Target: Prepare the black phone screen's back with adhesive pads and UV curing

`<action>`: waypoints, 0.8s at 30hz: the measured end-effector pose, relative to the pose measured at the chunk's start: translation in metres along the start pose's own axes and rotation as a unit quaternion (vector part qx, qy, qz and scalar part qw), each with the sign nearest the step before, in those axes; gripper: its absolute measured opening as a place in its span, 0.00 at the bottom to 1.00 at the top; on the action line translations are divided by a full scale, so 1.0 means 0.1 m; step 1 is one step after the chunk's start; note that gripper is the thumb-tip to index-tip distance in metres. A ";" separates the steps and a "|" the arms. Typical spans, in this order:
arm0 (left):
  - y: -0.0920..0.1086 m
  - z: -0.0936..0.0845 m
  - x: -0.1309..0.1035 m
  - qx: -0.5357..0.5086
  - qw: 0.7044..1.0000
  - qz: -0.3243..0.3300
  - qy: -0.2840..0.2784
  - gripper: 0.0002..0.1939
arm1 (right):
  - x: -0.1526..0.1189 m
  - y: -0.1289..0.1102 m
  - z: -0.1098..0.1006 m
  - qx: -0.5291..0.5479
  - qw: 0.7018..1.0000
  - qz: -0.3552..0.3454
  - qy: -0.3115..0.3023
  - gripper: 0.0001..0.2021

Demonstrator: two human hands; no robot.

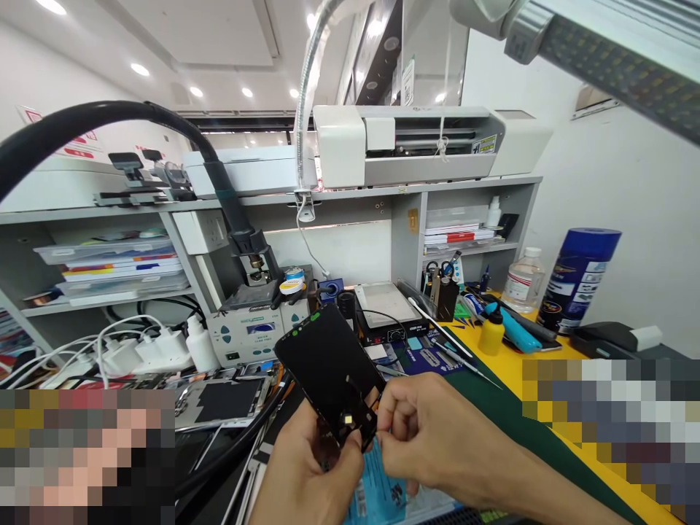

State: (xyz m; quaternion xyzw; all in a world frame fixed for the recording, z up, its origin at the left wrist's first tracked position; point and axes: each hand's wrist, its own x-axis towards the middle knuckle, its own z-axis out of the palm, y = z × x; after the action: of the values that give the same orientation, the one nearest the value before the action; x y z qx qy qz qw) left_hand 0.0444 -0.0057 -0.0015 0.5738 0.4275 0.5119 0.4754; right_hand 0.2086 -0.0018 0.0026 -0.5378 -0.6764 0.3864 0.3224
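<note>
A black phone screen [327,361] is tilted up in front of me, with green marks along its top edge and small parts and a thin flex strip at its lower end. My left hand [314,467] grips it by the bottom, the thumb lying over the lower edge. At the lower right corner my right hand [426,437] is closed in a pinch; what lies between its fingertips is too small to make out. Under both hands is a blue work mat [377,485], partly covered by them.
A soldering or hot-air station [251,335] stands behind on the left, near white chargers [158,350]. A flat heating plate [386,306] is behind the screen. To the right are a yellow bottle [491,333], a blue spray can [580,281] and a clear bottle [523,281]. A black hose [246,430] crosses the left.
</note>
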 end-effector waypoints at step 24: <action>0.05 -0.03 0.04 0.002 0.999 -0.049 -0.002 0.19 | 0.02 -0.09 -0.18 0.014 0.999 0.005 -0.046 0.03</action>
State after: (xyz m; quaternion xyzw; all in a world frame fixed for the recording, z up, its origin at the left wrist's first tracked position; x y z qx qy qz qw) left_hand 0.0418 -0.0023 0.0038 0.5542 0.4551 0.4862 0.4994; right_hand 0.2191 0.0018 0.0192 -0.5186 -0.6818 0.4220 0.2968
